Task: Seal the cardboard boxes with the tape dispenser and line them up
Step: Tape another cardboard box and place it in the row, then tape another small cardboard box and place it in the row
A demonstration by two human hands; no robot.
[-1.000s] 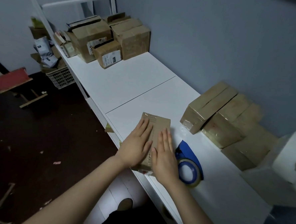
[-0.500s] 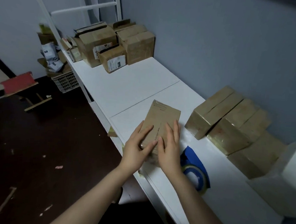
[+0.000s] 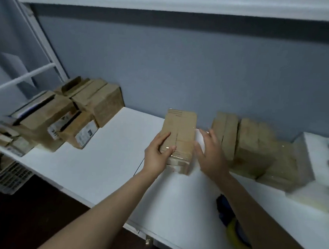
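A small taped cardboard box [image 3: 180, 131] lies lengthwise on the white table [image 3: 107, 159], near the wall. My left hand [image 3: 158, 152] holds its near left corner, fingers on top and thumb across the near end. My right hand [image 3: 210, 156] hovers just right of the box with spread, straight fingers and holds nothing. A row of sealed boxes [image 3: 245, 144] stands against the wall to the right. The blue tape dispenser [image 3: 229, 222] lies near the table's front edge, partly hidden behind my right forearm.
A pile of other cardboard boxes [image 3: 79, 117], some with labels, fills the table's far left end. White foam blocks [image 3: 315, 166] sit at the far right. A plastic crate [image 3: 10, 176] stands on the dark floor at the left. A white frame runs overhead.
The box has moved away from the front edge toward the wall and the row of boxes. My right hand has come off it; the left still holds it. The camera has tilted up.
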